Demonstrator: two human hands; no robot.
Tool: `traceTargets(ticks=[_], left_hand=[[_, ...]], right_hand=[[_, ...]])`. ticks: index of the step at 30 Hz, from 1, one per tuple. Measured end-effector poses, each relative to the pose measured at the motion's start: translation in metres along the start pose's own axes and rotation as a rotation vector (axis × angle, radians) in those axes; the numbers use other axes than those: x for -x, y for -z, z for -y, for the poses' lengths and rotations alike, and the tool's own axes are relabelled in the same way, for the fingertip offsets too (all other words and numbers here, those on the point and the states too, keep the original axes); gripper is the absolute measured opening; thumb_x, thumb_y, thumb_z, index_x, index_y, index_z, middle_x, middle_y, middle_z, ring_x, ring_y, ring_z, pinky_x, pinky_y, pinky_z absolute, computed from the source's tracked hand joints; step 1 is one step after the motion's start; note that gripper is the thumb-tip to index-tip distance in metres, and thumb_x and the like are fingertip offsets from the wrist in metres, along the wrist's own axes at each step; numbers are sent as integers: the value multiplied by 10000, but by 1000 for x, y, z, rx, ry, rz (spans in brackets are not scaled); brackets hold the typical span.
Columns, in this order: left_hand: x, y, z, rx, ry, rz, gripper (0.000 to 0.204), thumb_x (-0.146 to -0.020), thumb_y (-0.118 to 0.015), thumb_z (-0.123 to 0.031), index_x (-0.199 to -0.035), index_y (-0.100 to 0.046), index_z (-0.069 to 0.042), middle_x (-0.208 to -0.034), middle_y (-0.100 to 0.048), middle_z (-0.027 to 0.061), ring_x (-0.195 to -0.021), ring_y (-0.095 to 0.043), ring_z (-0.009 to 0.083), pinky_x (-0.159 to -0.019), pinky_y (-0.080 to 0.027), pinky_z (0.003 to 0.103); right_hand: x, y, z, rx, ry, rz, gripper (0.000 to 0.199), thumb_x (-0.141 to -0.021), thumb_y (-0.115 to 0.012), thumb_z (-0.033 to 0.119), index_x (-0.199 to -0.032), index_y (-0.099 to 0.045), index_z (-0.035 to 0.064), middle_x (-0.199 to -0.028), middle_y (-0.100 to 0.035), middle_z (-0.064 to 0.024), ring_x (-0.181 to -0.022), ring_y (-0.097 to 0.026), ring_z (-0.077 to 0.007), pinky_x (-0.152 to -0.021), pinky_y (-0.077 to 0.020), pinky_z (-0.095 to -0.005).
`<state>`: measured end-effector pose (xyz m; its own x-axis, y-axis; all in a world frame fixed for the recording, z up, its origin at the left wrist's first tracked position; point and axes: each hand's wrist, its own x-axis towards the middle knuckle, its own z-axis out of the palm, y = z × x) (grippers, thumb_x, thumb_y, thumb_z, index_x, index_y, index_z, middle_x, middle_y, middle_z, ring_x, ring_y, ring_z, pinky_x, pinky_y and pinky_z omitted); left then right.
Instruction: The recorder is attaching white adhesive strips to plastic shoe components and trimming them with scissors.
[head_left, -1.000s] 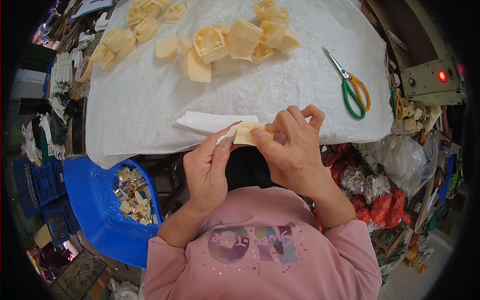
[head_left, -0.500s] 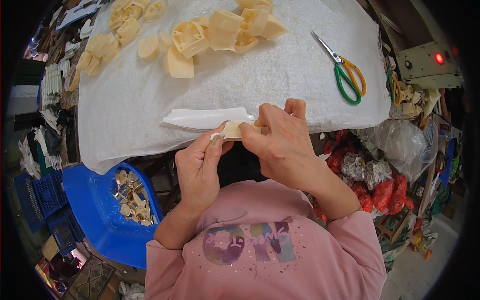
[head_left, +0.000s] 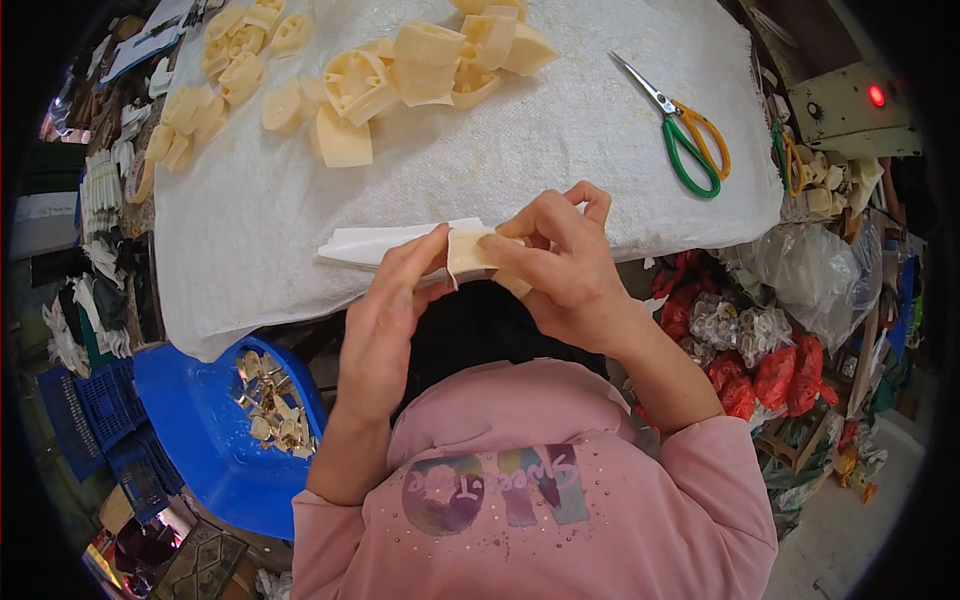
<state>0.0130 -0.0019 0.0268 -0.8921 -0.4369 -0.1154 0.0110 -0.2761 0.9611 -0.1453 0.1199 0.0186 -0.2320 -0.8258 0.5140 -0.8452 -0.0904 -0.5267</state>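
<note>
Close to my body, by the near edge of the covered table, I hold a cream plastic shoe heel [head_left: 468,252] with a thin white covering along its left edge. My right hand [head_left: 560,260] grips its right side, thumb on top and the other fingers curled behind. From the left, my left hand [head_left: 392,300] meets the white edge with its fingertips, fingers fairly straight and close together. Just beyond, a white sheet strip [head_left: 365,245] lies on the table edge, partly hidden by my hands.
More cream heels [head_left: 430,60] lie in loose groups on the far left and middle of the white woven cover [head_left: 540,140]. Scissors [head_left: 690,140] with green and yellow handles rest at the right. A blue plastic seat [head_left: 190,460] at lower left holds shiny gold pieces. Bags [head_left: 775,380] crowd the right.
The heel has turned in my hands so a broader face shows. My left fingers have straightened from a pinch and lie along its white edge. The view has shifted slightly.
</note>
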Motion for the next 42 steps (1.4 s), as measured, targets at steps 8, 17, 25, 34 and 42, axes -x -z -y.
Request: traceTargets(ticks=[8,17,25,34,42], left_hand=[[-14,11,28,601,265,485,676,-944,-443,-424,-1444,-200,-39,-1256,-460,136,-1096,-499,242,-904,-412,359],[-12,4,22,602,379,327,466,-899,-473,-345,-1251,-415,-45,-1051,-556,120,-883,-561,216,-828,-442,355],[-14,-2,12,465,389,298,492,-890,-477,-380,-1213,-426,-13,-1045,-554,114,-902,-563,192,-801,-447,328],[5,-2,24,-125,-259,-217,345,-880,-645,-233,-1106,-567,16,-965,-565,97,-841,-539,138,-733,-450,271],[-5,-11,24,-156,-470,-262,128,-810,-699,-58,-917,-667,6,-831,-622,68,-720,-535,115,-617,-432,220]], right_hand=[[2,4,5,-190,4,94,460,-582,-668,-19,-1017,-628,123,-786,-460,-7,-744,-464,-177,-744,-261,-394],[-1,8,7,-268,16,173,391,-581,-670,-13,-946,-618,118,-757,-425,-10,-722,-438,-177,-763,-268,-403],[-3,11,11,-171,47,178,400,-589,-666,3,-965,-635,135,-746,-436,4,-685,-435,-171,-735,-272,-397],[1,10,3,-132,1,55,383,-624,-703,29,-991,-641,118,-769,-486,3,-727,-481,-155,-732,-248,-379],[2,11,8,-254,-65,135,404,-625,-671,-4,-1017,-616,77,-789,-462,-47,-766,-480,-208,-766,-266,-393]])
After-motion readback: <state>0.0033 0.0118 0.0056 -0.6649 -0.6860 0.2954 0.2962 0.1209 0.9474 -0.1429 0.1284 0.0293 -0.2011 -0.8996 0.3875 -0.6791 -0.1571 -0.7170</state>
